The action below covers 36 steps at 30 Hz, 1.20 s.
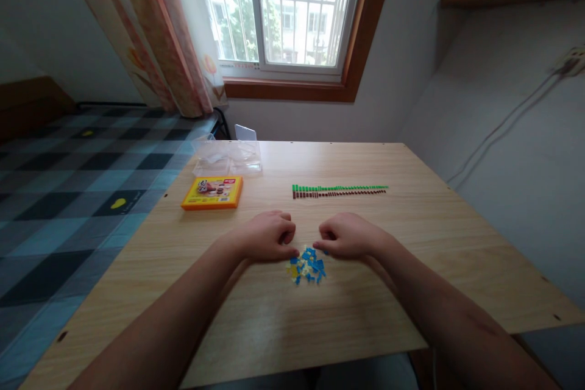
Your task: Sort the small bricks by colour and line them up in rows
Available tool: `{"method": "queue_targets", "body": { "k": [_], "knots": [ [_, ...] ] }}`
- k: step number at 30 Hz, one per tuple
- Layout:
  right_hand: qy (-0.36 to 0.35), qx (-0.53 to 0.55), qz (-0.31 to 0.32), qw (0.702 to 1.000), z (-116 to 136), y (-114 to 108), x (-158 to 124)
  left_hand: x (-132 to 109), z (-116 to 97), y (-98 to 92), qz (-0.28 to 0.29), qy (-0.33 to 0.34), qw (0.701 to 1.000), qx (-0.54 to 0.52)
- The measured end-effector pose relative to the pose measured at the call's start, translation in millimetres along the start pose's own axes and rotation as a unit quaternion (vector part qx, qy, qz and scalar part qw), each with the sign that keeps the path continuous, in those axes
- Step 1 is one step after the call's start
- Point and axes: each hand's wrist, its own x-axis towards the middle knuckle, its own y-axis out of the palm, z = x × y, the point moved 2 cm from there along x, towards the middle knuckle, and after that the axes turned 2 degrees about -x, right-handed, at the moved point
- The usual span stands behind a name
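A small pile of blue and yellow pieces [311, 266] lies on the wooden table [256, 317], between and just below my hands. At the pile's upper left edge is my left hand [269, 236], its fingers curled and thumb stretched toward the pieces; whether it grips a piece is too small to tell. My right hand [345, 236] is curled the same way at the upper right edge, a bit of blue near its thumb. Beyond the hands run a row of green pieces [338, 187] and, just below it, a row of brown pieces [338, 194].
An orange and yellow box [212, 192] lies at the left of the table. Behind it stands a clear plastic container [226, 157] with its lid up. A bed with a checked cover [91, 170] borders the table's left side; a wall and window are behind.
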Motion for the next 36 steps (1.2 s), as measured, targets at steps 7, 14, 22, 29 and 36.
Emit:
{"method": "queue_targets", "body": {
  "k": [7,14,22,29,36],
  "knots": [
    [0.022,-0.021,-0.017,0.999,4.9,2.8,1.0,-0.3,-0.6,-0.4,0.001,-0.002,1.0,0.005],
    [0.024,-0.018,-0.012,0.999,4.7,3.3,2.3,-0.3,-2.0,-0.5,-0.008,0.001,1.0,0.01],
    [0.019,-0.018,-0.006,1.0,3.7,1.5,-0.3,2.2,-2.4,3.4,-0.03,0.004,0.999,0.026],
    [0.038,-0.029,-0.011,0.999,4.6,5.1,4.1,4.3,-3.2,3.4,-0.028,0.003,0.999,0.037],
    [0.074,-0.035,-0.026,0.996,9.1,6.9,7.7,4.7,-2.3,4.0,-0.028,0.005,0.999,0.045]
  ]
}}
